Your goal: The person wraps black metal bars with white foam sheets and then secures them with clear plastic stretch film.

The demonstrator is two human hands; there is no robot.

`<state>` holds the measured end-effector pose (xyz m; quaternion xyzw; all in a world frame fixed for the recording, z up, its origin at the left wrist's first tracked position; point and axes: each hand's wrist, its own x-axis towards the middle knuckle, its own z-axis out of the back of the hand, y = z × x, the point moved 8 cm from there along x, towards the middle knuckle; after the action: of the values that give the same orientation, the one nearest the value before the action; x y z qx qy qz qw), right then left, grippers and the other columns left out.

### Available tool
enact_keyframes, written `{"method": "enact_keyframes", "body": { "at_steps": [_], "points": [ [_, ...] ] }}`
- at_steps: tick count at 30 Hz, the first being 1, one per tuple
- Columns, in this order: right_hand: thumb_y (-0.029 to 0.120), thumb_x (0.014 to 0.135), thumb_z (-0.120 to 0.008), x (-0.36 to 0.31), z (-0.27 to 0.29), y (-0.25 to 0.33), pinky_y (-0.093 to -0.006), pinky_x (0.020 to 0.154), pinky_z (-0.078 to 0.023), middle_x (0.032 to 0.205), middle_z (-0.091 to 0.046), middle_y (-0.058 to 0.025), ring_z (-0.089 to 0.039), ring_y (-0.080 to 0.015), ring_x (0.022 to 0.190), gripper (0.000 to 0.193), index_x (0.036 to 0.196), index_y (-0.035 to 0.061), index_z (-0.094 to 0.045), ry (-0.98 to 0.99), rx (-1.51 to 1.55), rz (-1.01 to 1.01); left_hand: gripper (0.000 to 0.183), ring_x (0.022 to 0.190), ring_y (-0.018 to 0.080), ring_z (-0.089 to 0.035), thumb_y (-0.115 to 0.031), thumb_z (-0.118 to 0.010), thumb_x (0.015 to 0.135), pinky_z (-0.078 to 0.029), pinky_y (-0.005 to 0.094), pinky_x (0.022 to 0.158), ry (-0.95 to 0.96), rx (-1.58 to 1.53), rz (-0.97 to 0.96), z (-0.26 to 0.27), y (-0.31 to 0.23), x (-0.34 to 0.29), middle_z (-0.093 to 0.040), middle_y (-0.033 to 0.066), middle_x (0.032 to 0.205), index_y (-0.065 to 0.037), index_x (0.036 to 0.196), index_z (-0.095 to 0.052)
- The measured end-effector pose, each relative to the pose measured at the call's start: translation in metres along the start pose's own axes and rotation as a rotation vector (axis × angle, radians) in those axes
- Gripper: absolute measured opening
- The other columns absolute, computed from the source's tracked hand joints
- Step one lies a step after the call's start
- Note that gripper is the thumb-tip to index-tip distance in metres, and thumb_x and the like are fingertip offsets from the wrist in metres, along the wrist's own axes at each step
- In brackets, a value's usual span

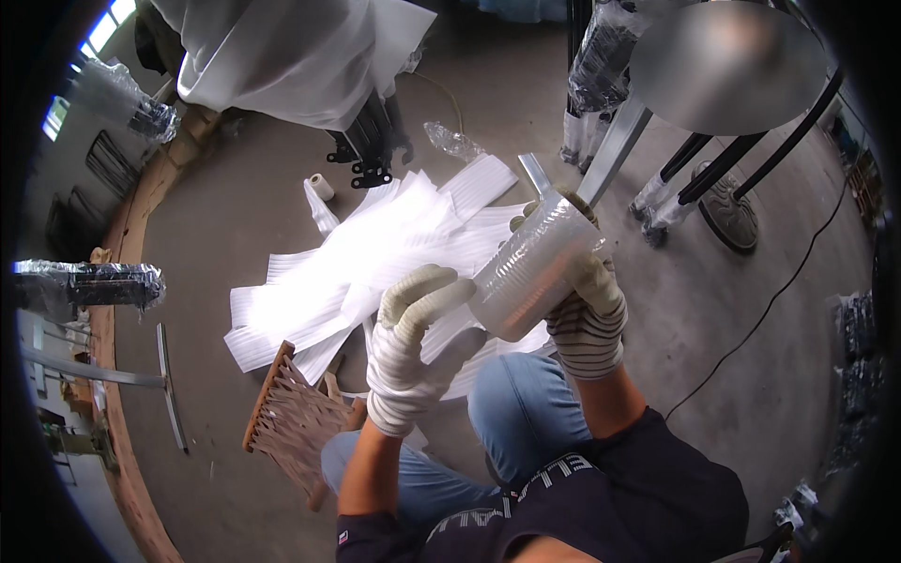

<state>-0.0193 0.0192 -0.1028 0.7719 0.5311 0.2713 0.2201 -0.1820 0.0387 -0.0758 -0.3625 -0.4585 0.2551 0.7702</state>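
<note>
My right hand (591,310), in a white knitted glove with a striped cuff, grips a clear, shiny roll of plastic film (530,272) from its right side. The roll is tilted, and greyish glove fingertips show beyond its far edge. A flat silver metal end (536,174) sticks out past the top of the roll; how it joins the roll is hidden. My left hand (418,328), gloved in white too, is at the roll's near left edge. Its fingers are bent and apart from the thumb, with nothing visible between them. Whether the fingertips touch the film cannot be made out.
White foam sheets (347,263) lie heaped on the floor ahead. A woven stool (305,422) stands at left, a small roll (321,187) beyond. Film-wrapped metal legs (601,66) and a round base (727,206) stand at right, near a black cable (765,310). White sheeting (282,56) covers dark metal parts.
</note>
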Motion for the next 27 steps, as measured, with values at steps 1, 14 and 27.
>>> {"method": "enact_keyframes", "body": {
  "at_steps": [1, 14, 27],
  "points": [
    [0.024, 0.077, -0.061, -0.002, 0.006, -0.005, -0.0363, 0.082, -0.049, 0.111, -0.05, -0.0182, -0.055, -0.0238, 0.097, 0.058, 0.123, -0.0007, -0.036, -0.025, 0.032, -0.049, 0.049, 0.096, 0.0218, -0.05, 0.001, -0.068, 0.06, -0.043, 0.0331, 0.08, -0.019, 0.132, -0.109, 0.001, -0.009, 0.002, -0.05, 0.0068, 0.105, -0.009, 0.106, -0.055],
    [0.02, 0.065, -0.071, 0.013, -0.019, -0.047, -0.0377, 0.079, -0.05, 0.106, -0.051, -0.0194, -0.054, -0.0264, 0.097, 0.074, 0.123, -0.0032, -0.033, 0.322, 0.25, -0.304, 0.023, 0.08, 0.0179, -0.055, -0.022, -0.054, 0.081, -0.046, 0.0301, 0.073, -0.122, -1.086, 0.611, -0.008, 0.077, -0.025, -0.055, 0.0097, 0.095, -0.003, 0.091, -0.051],
    [0.027, 0.065, -0.072, 0.009, -0.003, -0.07, -0.0345, 0.079, -0.05, 0.104, -0.054, -0.0162, -0.057, -0.0237, 0.091, 0.072, 0.121, -0.0013, -0.038, 0.179, 0.058, -0.421, 0.048, 0.088, 0.0166, -0.055, -0.028, -0.065, 0.075, -0.044, 0.0293, 0.079, 0.091, -0.779, 0.5, -0.016, 0.079, 0.006, -0.057, 0.0095, 0.096, -0.001, 0.112, -0.051]
  ]
}}
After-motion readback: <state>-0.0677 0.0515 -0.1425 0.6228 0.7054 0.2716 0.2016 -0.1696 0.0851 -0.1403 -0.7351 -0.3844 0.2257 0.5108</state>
